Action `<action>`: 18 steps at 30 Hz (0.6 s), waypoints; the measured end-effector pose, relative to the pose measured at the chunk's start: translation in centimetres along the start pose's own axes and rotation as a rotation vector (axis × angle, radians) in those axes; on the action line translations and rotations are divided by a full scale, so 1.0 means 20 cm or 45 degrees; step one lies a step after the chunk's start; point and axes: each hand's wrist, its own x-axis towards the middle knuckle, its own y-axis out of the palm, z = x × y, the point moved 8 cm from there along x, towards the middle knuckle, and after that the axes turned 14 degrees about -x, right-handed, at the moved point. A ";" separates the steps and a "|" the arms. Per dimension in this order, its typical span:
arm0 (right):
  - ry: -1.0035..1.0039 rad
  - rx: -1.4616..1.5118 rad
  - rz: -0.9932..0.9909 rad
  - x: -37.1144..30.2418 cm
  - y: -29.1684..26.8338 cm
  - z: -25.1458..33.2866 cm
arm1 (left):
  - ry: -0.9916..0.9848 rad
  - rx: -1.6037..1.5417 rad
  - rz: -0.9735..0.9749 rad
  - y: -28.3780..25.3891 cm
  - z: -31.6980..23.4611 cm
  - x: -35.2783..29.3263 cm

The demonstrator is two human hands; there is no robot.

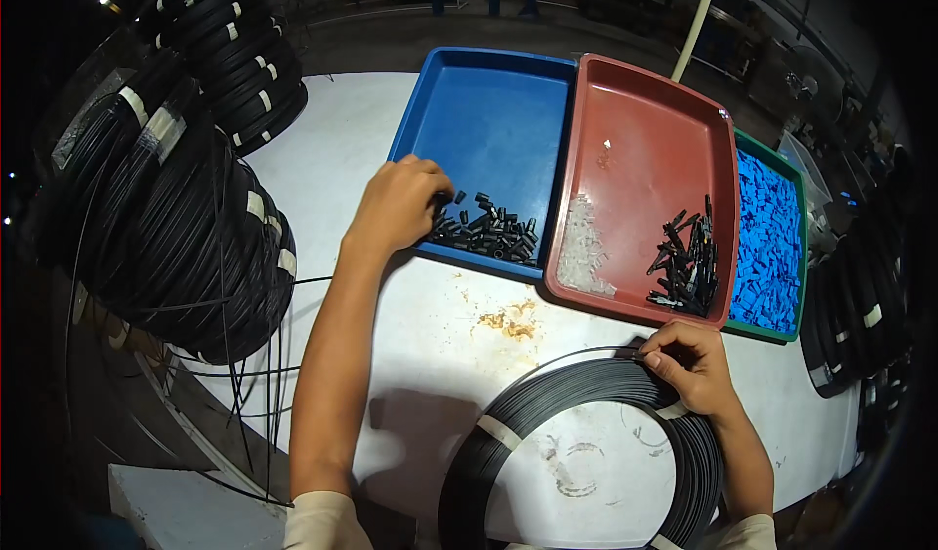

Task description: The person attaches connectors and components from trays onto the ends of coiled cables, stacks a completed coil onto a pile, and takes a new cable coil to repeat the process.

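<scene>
My left hand (403, 203) reaches over the near-left rim of a blue tray (498, 110), its fingers curled down at a heap of small black sleeve-like caps (493, 232). Whatever its fingertips hold is hidden. A coil of thin black cable (547, 394), bound with white tape, lies on the table before me. At the coil's far right side my right hand (689, 366) pinches a loose cable strand (586, 353) between thumb and fingers. That strand arches slightly above the coil.
Beside the blue tray stand a red tray (640, 110) with clear small pieces (583, 252) and black connectors (686, 262), and a green tray (803, 257) of blue pieces (764, 247). Cable coils stack at left (186, 228) and right (860, 316). Yellowish crumbs (510, 323) dot the white table (410, 306).
</scene>
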 end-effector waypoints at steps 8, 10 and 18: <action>0.015 0.057 0.006 0.00 0.00 -0.02 | 0.180 -0.263 0.004 0.01 -0.14 0.02; 0.017 0.052 0.001 0.00 0.00 -0.01 | 0.210 -0.282 0.028 0.08 -0.20 0.03; -0.001 0.038 0.007 0.00 0.00 0.00 | 0.028 -0.028 0.026 0.12 -0.10 0.01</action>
